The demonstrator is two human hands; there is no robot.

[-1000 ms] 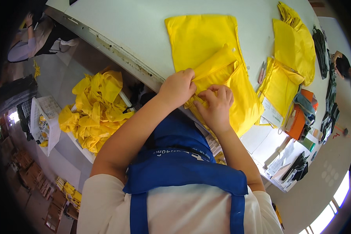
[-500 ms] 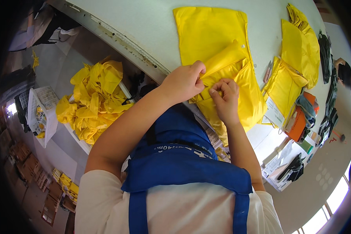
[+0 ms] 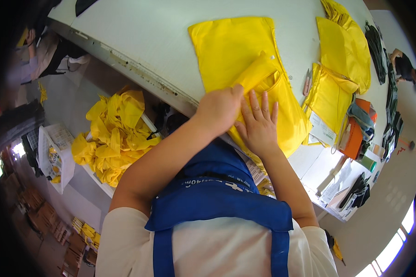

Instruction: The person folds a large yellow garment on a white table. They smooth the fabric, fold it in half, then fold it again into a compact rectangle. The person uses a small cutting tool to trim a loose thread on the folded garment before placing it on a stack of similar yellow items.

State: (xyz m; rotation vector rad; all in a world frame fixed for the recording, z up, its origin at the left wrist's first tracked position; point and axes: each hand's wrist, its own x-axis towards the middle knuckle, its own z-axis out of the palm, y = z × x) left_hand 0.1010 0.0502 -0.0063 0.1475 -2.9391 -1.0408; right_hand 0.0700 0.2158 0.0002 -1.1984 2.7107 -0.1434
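A glossy yellow fabric piece (image 3: 235,41) lies on the pale tabletop in front of me, its far part flat and its near part folded over and bunched. My left hand (image 3: 219,111) is closed on a rolled fold of this fabric at its left side; the fingertips are partly hidden. Beside it, my right hand (image 3: 260,127) lies flat with fingers spread on the near part of the fabric. A small pale dot shows on the fabric beyond my hands.
The pale table (image 3: 143,32) has a worn metal edge on its left. More yellow pieces (image 3: 344,51), a small cutter (image 3: 307,83), an orange box (image 3: 358,134) and papers lie to the right. A crumpled yellow heap (image 3: 118,134) sits at lower left. Other people are farther off.
My right hand has gone from a pinch at the fold to lying flat with spread fingers. My left hand stays closed on the fabric. The whole view has shifted slightly.
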